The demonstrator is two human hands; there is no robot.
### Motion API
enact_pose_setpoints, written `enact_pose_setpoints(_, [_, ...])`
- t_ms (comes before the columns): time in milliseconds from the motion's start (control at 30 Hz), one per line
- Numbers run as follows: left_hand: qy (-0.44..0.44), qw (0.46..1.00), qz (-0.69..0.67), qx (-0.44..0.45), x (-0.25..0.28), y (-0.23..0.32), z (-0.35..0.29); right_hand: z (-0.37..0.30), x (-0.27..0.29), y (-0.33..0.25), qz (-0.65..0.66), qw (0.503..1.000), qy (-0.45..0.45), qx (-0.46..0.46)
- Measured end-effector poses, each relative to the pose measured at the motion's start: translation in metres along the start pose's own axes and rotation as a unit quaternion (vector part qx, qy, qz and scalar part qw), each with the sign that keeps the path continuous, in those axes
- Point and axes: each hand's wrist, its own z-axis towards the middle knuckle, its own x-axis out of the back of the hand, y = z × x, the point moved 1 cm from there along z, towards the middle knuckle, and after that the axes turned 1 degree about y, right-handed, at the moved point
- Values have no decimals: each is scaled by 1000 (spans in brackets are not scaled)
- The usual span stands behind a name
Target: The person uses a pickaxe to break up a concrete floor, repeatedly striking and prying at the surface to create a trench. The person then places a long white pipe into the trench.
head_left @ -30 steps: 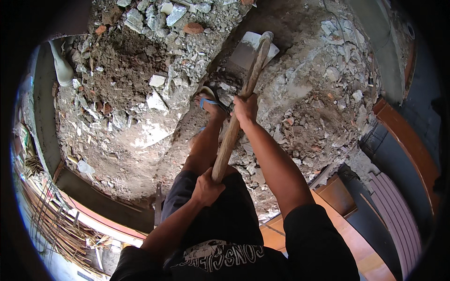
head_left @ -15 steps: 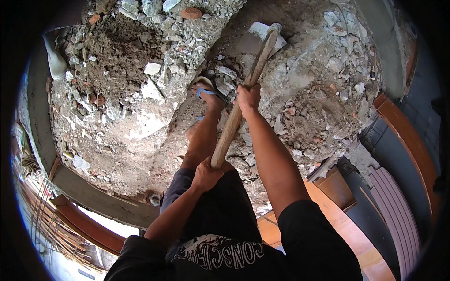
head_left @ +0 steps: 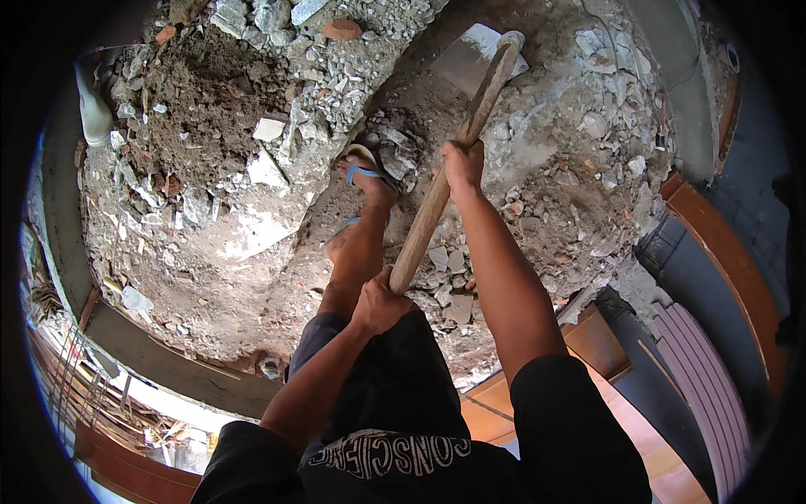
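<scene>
Both my hands are wrapped around the long wooden handle of a hoe (head_left: 435,202), which slants from my lap up to the far right. My left hand (head_left: 382,304) grips the handle's near end, just above my thighs. Farther up, around the middle of the shaft, is my right hand (head_left: 463,170). The hoe's flat metal blade (head_left: 464,65) lies at or just over the dirt at the far end; exactly how it meets the ground I cannot tell. Broken stones (head_left: 401,155) lie between my sandalled foot (head_left: 369,178) and the handle.
A mound of dark soil (head_left: 210,109) and rubble rises at the left. Concrete beams border the dug ground on the left (head_left: 168,353) and right (head_left: 678,63). A white pipe (head_left: 94,109) stands at far left. Orange-brown beams (head_left: 726,252) and a ribbed pinkish panel (head_left: 701,382) lie at right.
The hoe's head has shifted a little farther away and to the right. Both hands have moved slightly right with the handle, keeping their grip.
</scene>
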Motion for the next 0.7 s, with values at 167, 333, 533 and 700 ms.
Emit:
enact_pose_setpoints(167, [31,997,68,-14,-5,-17,22,15,5,29,20,999,26,-17])
enact_pose_setpoints(333, [42,994,102,30,28,-28,-26,-30,-11,62,79,995,-10,-52])
enact_pose_setpoints(533, [25,968,245,52,71,-29,-106,-119,-29,78,135,977,-44,-156])
enact_pose_setpoints(700, [79,974,179,-118,39,-24,-51,-55,-2,48,124,986,-12,-108])
